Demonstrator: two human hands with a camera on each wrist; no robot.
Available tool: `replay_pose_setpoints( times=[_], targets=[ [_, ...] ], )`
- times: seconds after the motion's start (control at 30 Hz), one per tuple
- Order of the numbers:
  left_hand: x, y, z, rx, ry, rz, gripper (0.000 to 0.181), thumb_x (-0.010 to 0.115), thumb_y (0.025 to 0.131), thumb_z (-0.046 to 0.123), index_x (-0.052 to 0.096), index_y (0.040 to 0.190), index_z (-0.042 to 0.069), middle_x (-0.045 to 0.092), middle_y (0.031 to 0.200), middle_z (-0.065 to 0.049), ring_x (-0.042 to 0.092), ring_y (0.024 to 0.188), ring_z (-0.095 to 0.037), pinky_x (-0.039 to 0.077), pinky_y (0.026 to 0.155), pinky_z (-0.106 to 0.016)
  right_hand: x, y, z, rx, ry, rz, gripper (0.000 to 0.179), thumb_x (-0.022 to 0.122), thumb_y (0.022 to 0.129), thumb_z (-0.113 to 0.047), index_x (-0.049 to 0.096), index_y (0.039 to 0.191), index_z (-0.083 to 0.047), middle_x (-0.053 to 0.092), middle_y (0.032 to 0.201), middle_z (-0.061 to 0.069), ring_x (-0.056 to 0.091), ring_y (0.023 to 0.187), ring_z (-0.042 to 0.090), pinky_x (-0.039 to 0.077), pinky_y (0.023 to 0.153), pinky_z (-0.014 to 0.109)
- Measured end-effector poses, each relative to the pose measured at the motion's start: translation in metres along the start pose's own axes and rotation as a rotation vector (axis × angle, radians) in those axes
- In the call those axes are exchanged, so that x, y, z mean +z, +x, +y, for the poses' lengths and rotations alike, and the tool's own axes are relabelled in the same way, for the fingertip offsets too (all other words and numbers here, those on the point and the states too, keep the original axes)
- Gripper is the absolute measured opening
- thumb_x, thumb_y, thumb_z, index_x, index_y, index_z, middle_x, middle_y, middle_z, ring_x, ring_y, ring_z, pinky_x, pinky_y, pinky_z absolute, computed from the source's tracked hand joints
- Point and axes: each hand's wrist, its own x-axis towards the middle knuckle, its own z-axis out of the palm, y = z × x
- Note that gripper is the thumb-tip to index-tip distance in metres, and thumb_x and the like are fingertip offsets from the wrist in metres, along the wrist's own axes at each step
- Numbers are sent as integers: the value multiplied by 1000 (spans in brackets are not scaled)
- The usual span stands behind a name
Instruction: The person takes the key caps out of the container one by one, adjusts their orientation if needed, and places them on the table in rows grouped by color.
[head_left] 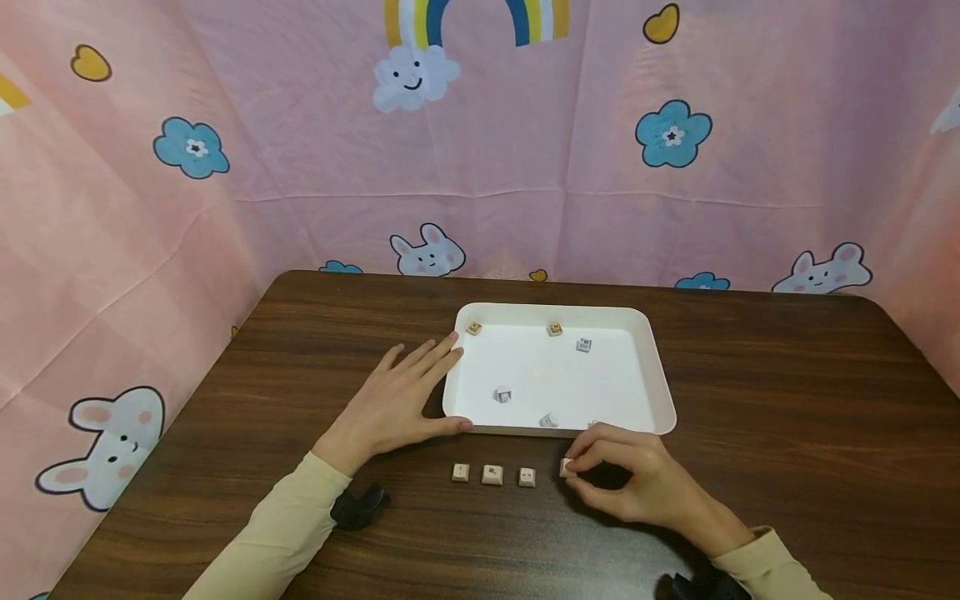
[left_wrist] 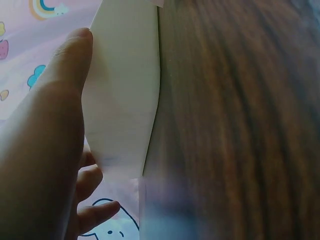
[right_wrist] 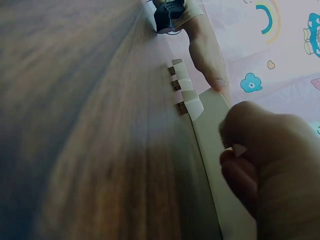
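My right hand (head_left: 637, 475) pinches a cream keycap (head_left: 565, 468) between thumb and fingertips, just in front of the tray. In the right wrist view, a corner of that keycap (right_wrist: 239, 149) shows between the fingers. To its left, three keycaps (head_left: 492, 475) form a row on the table, legends facing up. My left hand (head_left: 397, 408) lies spread at the left end of the white tray (head_left: 660, 379), fingertips at its side wall and thumb at the near left corner. The left wrist view shows the thumb (left_wrist: 75, 52) along the tray wall.
Several loose keycaps lie in the tray, among them a tan one (head_left: 555, 329) and a grey one (head_left: 584, 344) toward the back. A dark wood table (head_left: 787, 400) carries everything. Behind it hangs a pink patterned curtain (head_left: 510, 150).
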Motion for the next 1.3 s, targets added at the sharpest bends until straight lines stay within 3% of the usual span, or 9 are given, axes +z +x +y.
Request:
replay_pose_setpoints(
  times=[0.2, 0.4, 0.83, 1.07, 1.3],
  targets=[
    [1, 0, 0, 10, 15, 16, 101, 50, 86, 84, 35, 160, 17, 26, 169, 0, 36, 151, -28, 26, 120, -62, 0, -3, 1, 42, 26, -59, 25, 81, 76, 8, 73, 95, -7, 71, 95, 6, 69, 84, 15, 55, 79, 18],
    [0, 0, 0, 7, 10, 10, 102, 51, 86, 84, 34, 161, 17, 25, 169, 0, 36, 151, -28, 27, 119, -63, 2, -9, 3, 87, -22, -97, 36, 86, 69, 8, 75, 96, -13, 73, 97, 0, 70, 87, 11, 55, 83, 17],
    [-2, 0, 1, -7, -23, -23, 101, 54, 86, 81, 31, 162, 18, 20, 171, 3, 34, 152, -26, 27, 119, -62, 3, -11, 3, 113, -106, -123, 34, 87, 72, 0, 75, 97, -20, 72, 99, -8, 69, 90, 4, 54, 83, 15],
    [-2, -1, 1, 7, -39, -6, 101, 54, 86, 81, 33, 161, 16, 21, 170, 0, 37, 151, -27, 29, 117, -64, 3, -10, 1, 131, -126, -142, 32, 86, 75, -2, 74, 97, -21, 72, 101, -10, 68, 92, 3, 54, 83, 15],
    [-3, 0, 2, -14, -52, -40, 101, 54, 87, 80, 31, 162, 17, 18, 171, 3, 33, 153, -24, 28, 119, -63, 3, -10, 0, 138, -137, -142, 33, 86, 75, -2, 72, 97, -21, 71, 102, -10, 68, 93, 2, 53, 84, 15]
  ],
)
